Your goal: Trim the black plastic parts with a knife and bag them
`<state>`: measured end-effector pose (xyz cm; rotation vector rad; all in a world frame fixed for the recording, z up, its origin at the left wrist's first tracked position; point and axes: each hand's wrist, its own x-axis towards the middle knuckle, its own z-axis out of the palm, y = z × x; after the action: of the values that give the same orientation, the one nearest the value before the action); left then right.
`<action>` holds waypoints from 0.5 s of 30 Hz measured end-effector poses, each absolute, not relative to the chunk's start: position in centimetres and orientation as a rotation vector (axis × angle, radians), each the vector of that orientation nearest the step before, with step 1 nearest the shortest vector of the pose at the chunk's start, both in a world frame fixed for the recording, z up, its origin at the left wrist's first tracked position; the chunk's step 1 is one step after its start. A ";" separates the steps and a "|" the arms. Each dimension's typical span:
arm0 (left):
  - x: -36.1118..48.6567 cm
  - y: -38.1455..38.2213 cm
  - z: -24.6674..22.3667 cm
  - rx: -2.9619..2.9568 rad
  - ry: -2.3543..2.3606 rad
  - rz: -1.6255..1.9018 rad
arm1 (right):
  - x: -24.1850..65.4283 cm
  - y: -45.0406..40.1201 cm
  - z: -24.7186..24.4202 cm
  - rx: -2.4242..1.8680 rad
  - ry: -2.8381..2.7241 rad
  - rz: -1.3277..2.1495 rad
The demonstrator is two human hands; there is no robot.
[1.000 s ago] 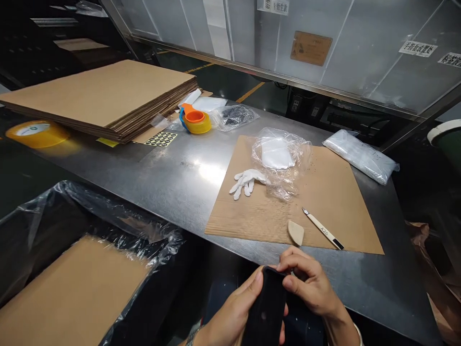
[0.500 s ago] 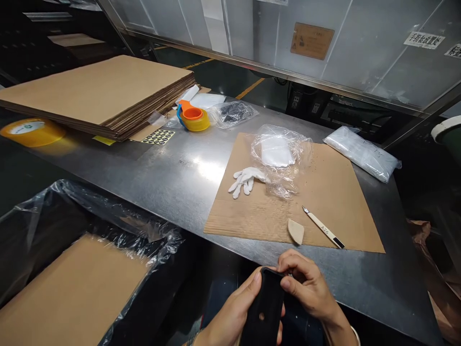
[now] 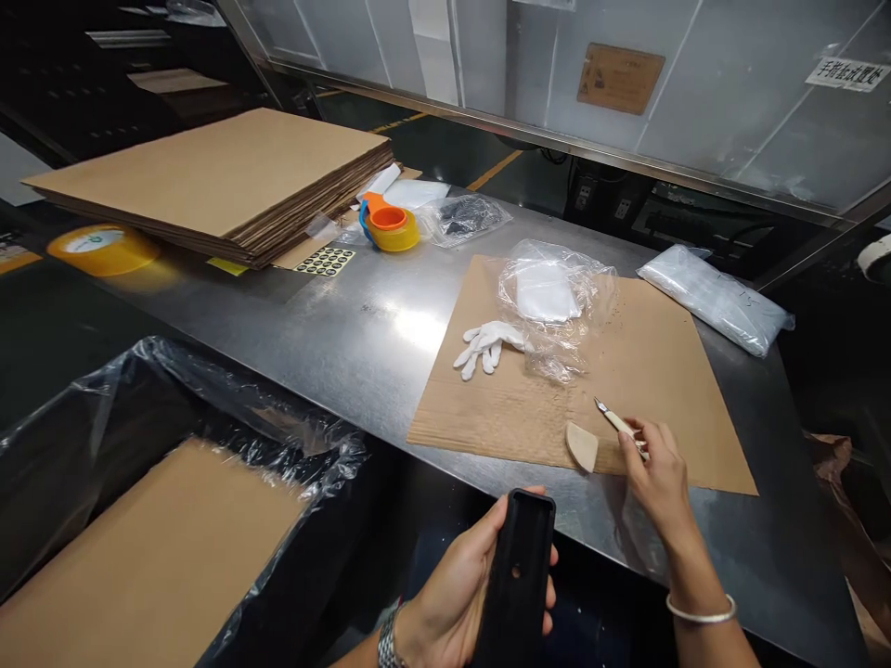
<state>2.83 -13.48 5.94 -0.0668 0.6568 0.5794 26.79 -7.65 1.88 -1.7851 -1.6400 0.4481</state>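
My left hand (image 3: 463, 575) is wrapped round a long black part (image 3: 516, 584) with a small hole in it, held in front of the table's near edge. Over the cardboard sheet (image 3: 487, 408), my right hand (image 3: 654, 464) has its fingers closed on the white-handled knife (image 3: 616, 419), whose blade points to the upper left. Just left of the knife lies a beige wedge-shaped piece (image 3: 581, 447). A white glove (image 3: 487, 348) rests on the sheet, beside a crumpled clear plastic bag (image 3: 547, 292) with white material inside.
Stacked cardboard sheets (image 3: 223, 181) fill the table's back left, with a yellow tape roll (image 3: 104, 249) and an orange tape dispenser (image 3: 388, 223) nearby. A plastic-wrapped packet (image 3: 716, 297) lies at the right. A plastic-lined bin (image 3: 153, 547) holding cardboard stands at the lower left.
My right hand has let go of the black part, moved up and right, and closed on the knife. My left hand still holds the part. The view has shifted slightly.
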 end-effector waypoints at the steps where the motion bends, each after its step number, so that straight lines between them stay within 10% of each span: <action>1: 2.8 -13.5 5.9 -0.073 0.651 0.589 | 27.9 -7.0 1.3 -1.828 -1.670 0.396; 15: 0.5 -11.6 5.1 -0.144 0.610 0.669 | 28.2 -8.8 2.5 -2.016 -1.585 0.322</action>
<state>0.51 -11.57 5.07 -0.1439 0.6100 0.6687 28.17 -8.83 2.48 -2.0164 -1.5846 0.3223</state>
